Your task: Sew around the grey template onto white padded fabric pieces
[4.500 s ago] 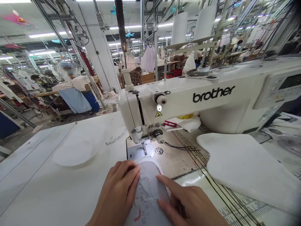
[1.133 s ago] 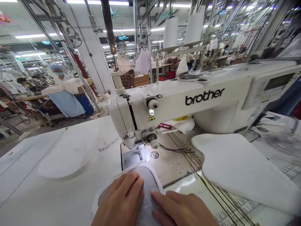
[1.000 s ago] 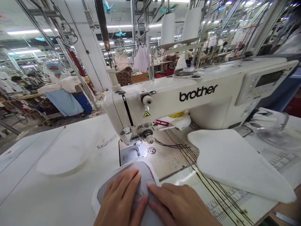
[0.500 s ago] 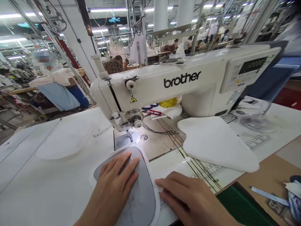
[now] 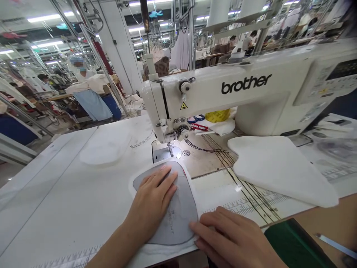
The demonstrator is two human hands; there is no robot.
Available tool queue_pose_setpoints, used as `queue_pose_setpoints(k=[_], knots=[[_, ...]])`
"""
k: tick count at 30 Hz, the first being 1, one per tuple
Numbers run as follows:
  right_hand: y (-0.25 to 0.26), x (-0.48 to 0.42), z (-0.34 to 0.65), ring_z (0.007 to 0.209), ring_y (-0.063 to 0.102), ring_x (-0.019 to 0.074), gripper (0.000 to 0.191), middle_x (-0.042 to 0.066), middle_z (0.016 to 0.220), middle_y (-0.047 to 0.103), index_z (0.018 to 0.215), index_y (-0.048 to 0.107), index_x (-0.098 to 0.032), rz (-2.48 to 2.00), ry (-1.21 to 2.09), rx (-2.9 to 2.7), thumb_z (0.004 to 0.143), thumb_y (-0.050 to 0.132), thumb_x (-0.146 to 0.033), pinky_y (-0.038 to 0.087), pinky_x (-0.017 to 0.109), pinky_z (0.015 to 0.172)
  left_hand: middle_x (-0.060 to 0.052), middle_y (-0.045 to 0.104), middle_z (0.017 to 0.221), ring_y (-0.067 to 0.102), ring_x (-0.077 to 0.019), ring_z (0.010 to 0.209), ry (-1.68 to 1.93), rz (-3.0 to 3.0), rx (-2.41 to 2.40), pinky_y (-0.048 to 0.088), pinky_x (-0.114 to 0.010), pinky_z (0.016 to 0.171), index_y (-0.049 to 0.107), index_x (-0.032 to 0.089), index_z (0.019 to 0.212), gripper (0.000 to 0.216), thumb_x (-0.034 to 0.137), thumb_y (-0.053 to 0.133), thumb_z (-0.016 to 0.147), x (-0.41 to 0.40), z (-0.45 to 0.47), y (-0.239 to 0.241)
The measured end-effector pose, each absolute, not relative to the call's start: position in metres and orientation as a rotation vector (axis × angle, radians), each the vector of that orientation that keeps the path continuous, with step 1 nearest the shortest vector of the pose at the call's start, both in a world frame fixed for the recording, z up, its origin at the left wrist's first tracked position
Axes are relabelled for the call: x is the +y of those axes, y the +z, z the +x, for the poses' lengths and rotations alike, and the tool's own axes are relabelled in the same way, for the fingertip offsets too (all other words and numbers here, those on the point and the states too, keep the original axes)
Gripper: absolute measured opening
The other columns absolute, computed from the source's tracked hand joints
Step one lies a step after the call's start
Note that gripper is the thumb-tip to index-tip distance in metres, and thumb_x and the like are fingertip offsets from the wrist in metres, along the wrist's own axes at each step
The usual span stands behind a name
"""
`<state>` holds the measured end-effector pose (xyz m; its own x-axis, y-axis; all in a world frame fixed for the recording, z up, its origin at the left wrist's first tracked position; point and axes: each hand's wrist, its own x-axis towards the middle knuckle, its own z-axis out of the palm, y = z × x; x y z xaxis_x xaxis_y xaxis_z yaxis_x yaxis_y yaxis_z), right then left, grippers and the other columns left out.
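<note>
A grey template (image 5: 178,208) with rounded corners lies on a slightly larger white fabric piece (image 5: 194,186), whose border shows around it. My left hand (image 5: 156,201) rests flat on the template, fingers stretched toward the needle area. At the lower right corner, my right hand (image 5: 228,234) has thumb and fingers closed on the edge of the white fabric. Just beyond the far edge of the piece are the presser foot (image 5: 170,149) and needle plate of a white sewing machine (image 5: 206,96).
White shaped pieces lie at the right (image 5: 279,167) and left (image 5: 104,149) of the table (image 5: 69,201). Under the machine arm are red thread snips (image 5: 199,127), blue-handled scissors (image 5: 196,118) and a yellow roll (image 5: 217,115). A person (image 5: 79,69) is in the background.
The view has swung left and the machine appears further right. My right hand has moved down along the fabric edge to its lower corner. My left hand stays on the template.
</note>
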<state>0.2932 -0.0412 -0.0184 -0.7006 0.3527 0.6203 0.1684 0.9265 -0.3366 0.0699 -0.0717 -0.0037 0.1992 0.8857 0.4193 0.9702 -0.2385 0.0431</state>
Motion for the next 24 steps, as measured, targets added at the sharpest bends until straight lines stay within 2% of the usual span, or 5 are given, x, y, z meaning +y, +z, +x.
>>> queue_pose_setpoints(k=[6, 14, 19, 24], knots=[[-0.019, -0.042, 0.296, 0.069, 0.063, 0.0145, 0.016, 0.004, 0.085, 0.070, 0.101, 0.065, -0.018, -0.386, 0.316, -2.344, 0.094, 0.051, -0.014, 0.053, 0.025, 0.066, -0.009, 0.059, 0.137, 0.055, -0.0245, 0.125, -0.568, -2.266, -1.928, 0.051, -0.046, 0.101, 0.060, 0.018, 0.125, 0.033, 0.027, 0.043, 0.099, -0.075, 0.069, -0.001], [-0.017, -0.040, 0.294, 0.066, 0.062, 0.0134, 0.016, 0.003, 0.082, 0.070, 0.098, 0.065, -0.018, -0.393, 0.316, -2.313, 0.095, 0.050, -0.012, 0.052, 0.023, 0.062, -0.010, 0.052, 0.143, 0.048, -0.0245, 0.133, -0.587, -2.256, -2.100, 0.045, -0.046, 0.107, 0.057, 0.020, 0.128, 0.037, 0.035, 0.041, 0.099, -0.074, 0.067, 0.004], [-0.011, -0.036, 0.292, 0.069, 0.063, 0.0141, 0.016, 0.002, 0.083, 0.070, 0.101, 0.064, -0.018, -0.387, 0.394, -2.358, 0.100, 0.047, -0.019, 0.050, 0.023, 0.063, -0.011, 0.043, 0.149, 0.039, -0.0263, 0.138, -0.549, -2.259, -2.234, 0.040, -0.051, 0.110, 0.052, 0.020, 0.133, 0.040, 0.037, 0.041, 0.099, -0.071, 0.063, 0.007], [-0.013, -0.031, 0.292, 0.067, 0.062, 0.0124, 0.018, 0.002, 0.084, 0.070, 0.106, 0.061, -0.019, -0.358, 0.402, -2.355, 0.102, 0.044, -0.023, 0.046, 0.022, 0.059, -0.009, 0.049, 0.143, 0.042, -0.0272, 0.135, -0.646, -2.250, -2.283, 0.039, -0.052, 0.109, 0.055, 0.022, 0.130, 0.038, 0.035, 0.046, 0.096, -0.067, 0.060, 0.009]])
